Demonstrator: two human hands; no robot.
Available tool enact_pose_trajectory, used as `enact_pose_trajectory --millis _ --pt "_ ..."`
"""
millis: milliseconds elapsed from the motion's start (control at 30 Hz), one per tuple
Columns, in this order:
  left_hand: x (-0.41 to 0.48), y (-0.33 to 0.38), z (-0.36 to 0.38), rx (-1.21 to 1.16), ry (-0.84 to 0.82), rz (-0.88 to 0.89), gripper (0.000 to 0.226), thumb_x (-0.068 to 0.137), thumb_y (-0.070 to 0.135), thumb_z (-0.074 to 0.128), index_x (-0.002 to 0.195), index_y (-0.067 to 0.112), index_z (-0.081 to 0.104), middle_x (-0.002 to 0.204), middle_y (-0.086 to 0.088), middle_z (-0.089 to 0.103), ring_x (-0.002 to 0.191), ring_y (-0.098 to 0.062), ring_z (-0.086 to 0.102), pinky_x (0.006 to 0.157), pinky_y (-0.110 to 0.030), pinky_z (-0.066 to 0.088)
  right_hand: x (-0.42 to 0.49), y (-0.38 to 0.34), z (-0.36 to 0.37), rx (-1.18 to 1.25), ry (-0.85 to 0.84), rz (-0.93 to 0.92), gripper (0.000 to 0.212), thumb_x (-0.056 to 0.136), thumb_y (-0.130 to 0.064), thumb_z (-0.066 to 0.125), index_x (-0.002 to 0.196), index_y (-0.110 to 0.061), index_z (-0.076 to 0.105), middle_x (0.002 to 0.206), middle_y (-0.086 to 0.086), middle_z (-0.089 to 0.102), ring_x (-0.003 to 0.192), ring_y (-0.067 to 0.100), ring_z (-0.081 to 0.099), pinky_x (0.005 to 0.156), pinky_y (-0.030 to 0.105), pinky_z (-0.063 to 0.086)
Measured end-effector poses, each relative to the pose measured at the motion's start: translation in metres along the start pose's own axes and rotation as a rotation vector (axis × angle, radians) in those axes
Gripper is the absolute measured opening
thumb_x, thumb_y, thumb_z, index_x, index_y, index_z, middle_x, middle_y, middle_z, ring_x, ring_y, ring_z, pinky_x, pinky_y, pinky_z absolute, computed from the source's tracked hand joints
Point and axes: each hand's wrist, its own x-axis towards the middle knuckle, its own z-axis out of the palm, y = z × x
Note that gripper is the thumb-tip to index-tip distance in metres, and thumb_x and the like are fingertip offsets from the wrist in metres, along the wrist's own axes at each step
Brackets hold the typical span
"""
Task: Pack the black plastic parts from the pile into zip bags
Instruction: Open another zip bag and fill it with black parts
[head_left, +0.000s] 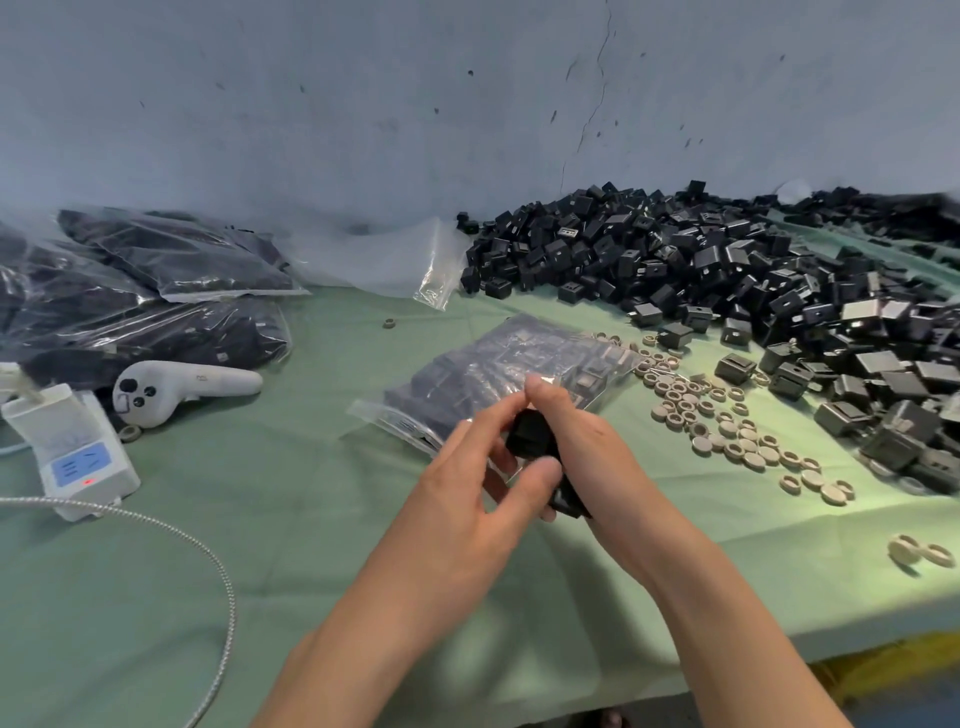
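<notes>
Head view: your left hand (467, 467) and right hand (576, 441) both grip small clump of black parts (530, 439) just above worktop (311, 519). Hold clump squared, thumb underneath. Part-filled zip bag (519, 364) lies just beyond, zip end nearest you; free one hand to spread mouth, slide parts in flat. Pile (727, 270) sits beyond, right. Loose rings (727, 421) beside bag: leave them out.

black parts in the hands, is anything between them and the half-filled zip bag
Nothing visible does. The left hand and right hand hold the black parts over the near end of the zip bag, partly hiding it.
</notes>
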Motion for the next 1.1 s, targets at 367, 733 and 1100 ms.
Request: enact_pose_trajectory --millis 367,733,1100 --pt "0.010 -0.001 -0.015 -0.060 0.464 -0.210 0.032 0.078 0.038 0.071 0.096 0.031 0.045 0.083 0.012 0.065 0.073 0.007 0.063 0.064 -0.007 0.044 0.006 0.001 -0.001 -0.002 0.297 0.006 0.036 0.096 -0.035 0.057 0.066 -0.021 0.070 0.067 0.009 0.045 0.050 0.017 0.041 0.041 0.024 0.037" --pt "0.013 -0.044 -0.034 -0.359 0.427 -0.669 0.027 0.088 0.008 0.066 0.109 0.012 0.049 0.084 -0.006 0.063 0.072 -0.015 0.063 0.069 -0.030 0.053 0.001 0.016 0.017 -0.569 0.368 -0.183 0.029 0.082 -0.062 0.063 0.088 -0.034 0.063 0.093 -0.012 0.056 0.079 0.006 0.057 0.077 0.031 0.048" --pt "0.011 -0.036 -0.027 -0.503 0.259 -0.583 0.031 0.092 -0.004 0.059 0.107 0.022 0.067 0.095 -0.005 0.073 0.077 -0.013 0.062 0.067 -0.023 0.055 -0.007 0.030 0.023 -1.057 0.309 -0.225 0.023 0.089 -0.056 0.055 0.096 -0.035 0.048 0.097 -0.012 0.045 0.082 0.011 0.049 0.064 0.031 0.036"
